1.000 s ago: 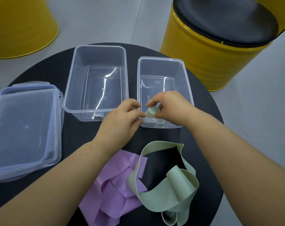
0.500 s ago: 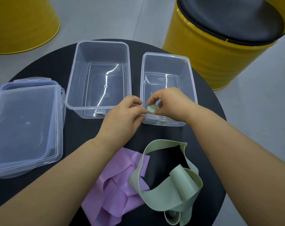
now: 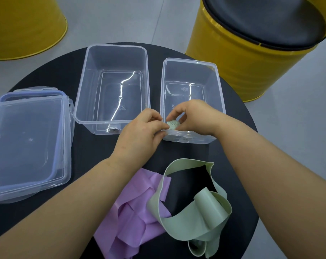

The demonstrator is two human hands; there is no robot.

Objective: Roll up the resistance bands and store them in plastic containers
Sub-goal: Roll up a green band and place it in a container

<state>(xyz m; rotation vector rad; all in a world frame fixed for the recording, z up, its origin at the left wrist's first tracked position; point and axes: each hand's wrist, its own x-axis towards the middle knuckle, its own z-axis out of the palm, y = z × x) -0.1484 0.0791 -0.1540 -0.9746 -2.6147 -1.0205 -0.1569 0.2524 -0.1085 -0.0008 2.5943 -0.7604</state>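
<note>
Green roll [image 3: 173, 124]: a small, tight coil of flat, matte, rubbery strip. Its spiral end faces up toward the camera, so the long axis runs roughly vertical. It sits right over the near wall of the small container [image 3: 219, 86], at that wall's left end, above the rim and not yet inside.

Right hand [image 3: 195, 116]: reaches over the small container's near end, thumb and forefinger curled round the roll's far and right side, pinching it. Left hand [image 3: 139, 135]: just outside the container's near left corner, fingertips closed against the roll's left edge. The two hands are equally near the roll.

Judgement: the open box lies directly beyond and below the roll, so the drop is short; the coil may spring loose once it is let go.

The small container is clear, hard, glossy plastic, rectangular, nothing in it. Touching or nearly touching its left side is a larger container [image 3: 111, 47] of the same material. Farther left, stacked clear lids [image 3: 27, 143] with bluish rims. Nearer the person than the small container: a loose green band [image 3: 210, 210] standing in floppy loops, partly over a crumpled, thin purple band [image 3: 132, 217]. All on a round black worktop [image 3: 91, 157]. Beyond the small container, a yellow drum stool [image 3: 233, 58] with a dark padded top.
</note>
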